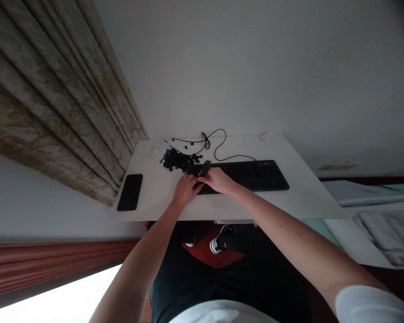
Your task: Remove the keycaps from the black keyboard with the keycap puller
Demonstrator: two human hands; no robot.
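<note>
A black keyboard (265, 175) lies across the white table, with keys in place over its middle and right. My right hand (218, 179) is closed around a short dark tool (205, 168) with a jagged-looking upper end, held over the keyboard's left part; its exact kind is unclear. Close beside it, my left hand (185, 189) rests at the keyboard's left end, thumb apart from the fingers, with nothing visible in it. Both hands hide much of that end. A heap of loose black keycaps (178, 159) sits just beyond my left hand, with a blue strip (164, 155) at its edge.
A black phone (130, 193) lies at the table's left side. The keyboard's cable (218, 142) loops along the back near the wall, with a few stray keycaps nearby. A patterned curtain (70, 89) hangs at the left. Papers (366, 193) are stacked beyond the right edge.
</note>
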